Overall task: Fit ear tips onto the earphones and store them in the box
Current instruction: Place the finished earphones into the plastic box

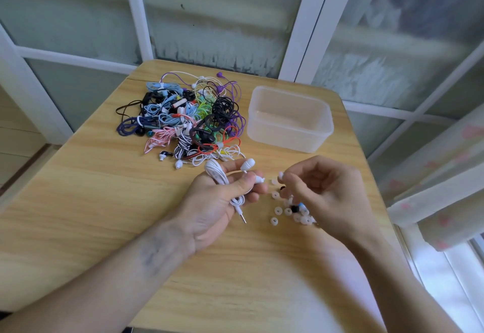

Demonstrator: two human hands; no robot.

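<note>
From the head view, the left hand (pixel 225 194) grasps a bundled white earphone (pixel 218 175), its coiled cord wrapped in the fist and the jack plug (pixel 243 217) hanging out toward 6 o'clock; one earbud (pixel 247 164) stands up above the fingers, long axis running roughly 7 to 1 o'clock, while the second earbud (pixel 259 179) is pinched at the thumb with its bare nozzle pointing toward 3 o'clock. The right hand (pixel 324 191) pinches a small white ear tip (pixel 280 175) at its fingertips, just beside that nozzle and not yet on it. By my reading this is the fitting step, at the approach: the next move calls for lining the tip's bore with the nozzle's axis and pressing it on. Loose ear tips (pixel 288 211) lie on the wooden table (pixel 104 215) under the right hand, a tangled pile of earphones (pixel 183 118) sits at 11 o'clock, and the clear plastic box (pixel 289 119) stands at 1 o'clock
</note>
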